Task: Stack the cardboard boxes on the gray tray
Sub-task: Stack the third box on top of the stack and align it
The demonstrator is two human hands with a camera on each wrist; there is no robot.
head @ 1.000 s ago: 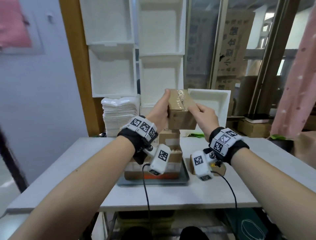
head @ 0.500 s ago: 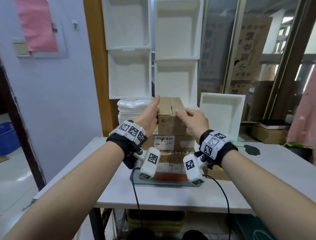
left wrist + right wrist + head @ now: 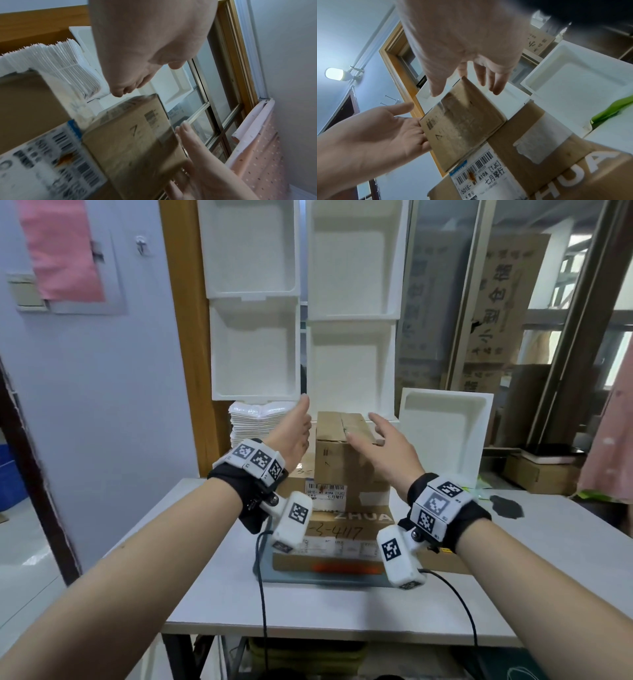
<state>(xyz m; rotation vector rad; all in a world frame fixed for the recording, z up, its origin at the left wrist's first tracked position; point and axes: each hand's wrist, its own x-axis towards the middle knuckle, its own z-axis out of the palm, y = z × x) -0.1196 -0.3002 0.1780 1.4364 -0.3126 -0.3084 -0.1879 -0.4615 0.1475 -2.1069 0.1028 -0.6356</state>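
Note:
Several cardboard boxes stand stacked on the gray tray [image 3: 301,579] in the middle of the white table. The small top box [image 3: 342,460] sits upright on a labelled box [image 3: 373,494]. My left hand [image 3: 295,433] is beside the top box's left face with straight fingers. My right hand [image 3: 383,446] hovers at its right upper edge, fingers spread. Neither hand holds anything. The left wrist view shows the top box [image 3: 137,142] between my left palm [image 3: 145,47] and my right hand [image 3: 197,155]. In the right wrist view my right fingers [image 3: 494,81] are just off the top box [image 3: 462,121].
White foam trays [image 3: 352,364] lean against the wall behind the stack, with another [image 3: 445,433] at the right. A pile of white packaging [image 3: 257,419] stands at the back left. One more cardboard box [image 3: 445,565] lies on the table right of the tray.
Both hands carried the small box down onto the stack, then let go of it. They now stand open at its sides.

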